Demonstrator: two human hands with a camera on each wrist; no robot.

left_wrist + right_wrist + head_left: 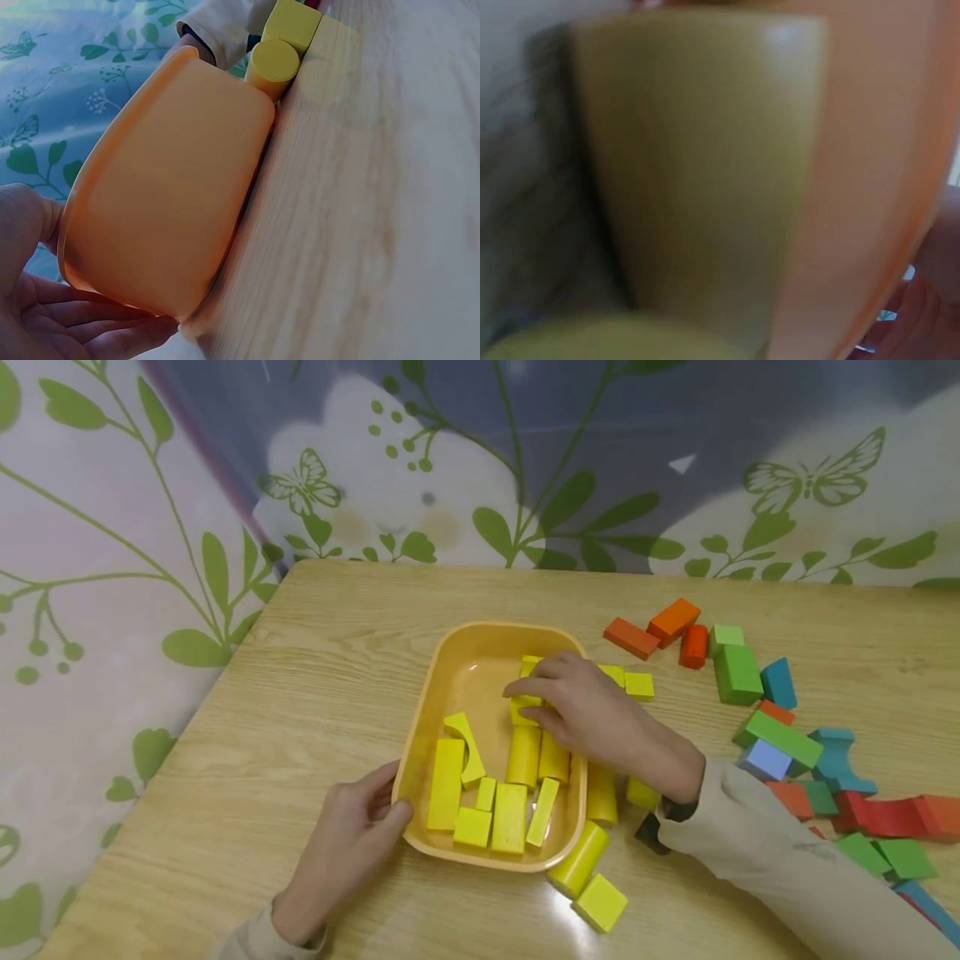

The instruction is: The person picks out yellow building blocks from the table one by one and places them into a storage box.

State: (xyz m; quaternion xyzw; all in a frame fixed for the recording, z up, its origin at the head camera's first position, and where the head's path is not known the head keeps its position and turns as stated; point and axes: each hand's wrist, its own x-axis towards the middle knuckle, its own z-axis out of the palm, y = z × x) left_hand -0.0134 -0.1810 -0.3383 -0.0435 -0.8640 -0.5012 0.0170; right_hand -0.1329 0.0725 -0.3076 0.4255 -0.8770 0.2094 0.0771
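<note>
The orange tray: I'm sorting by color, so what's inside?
Yellow blocks, including an arch and cylinders, are visible in the tray; the right hand hides whatever lies beneath it.

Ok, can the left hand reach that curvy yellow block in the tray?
Probably yes. The left hand holds the side of the tray, near the curvy yellow block, and nothing seems to cover that block. The hand would just need to let go and come in from above.

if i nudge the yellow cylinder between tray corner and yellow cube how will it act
The yellow cylinder would probably roll, since it lies on its curved side. The tray and yellow cube close by would likely stop it early. Its solid-looking end suggests stiffness.
</note>
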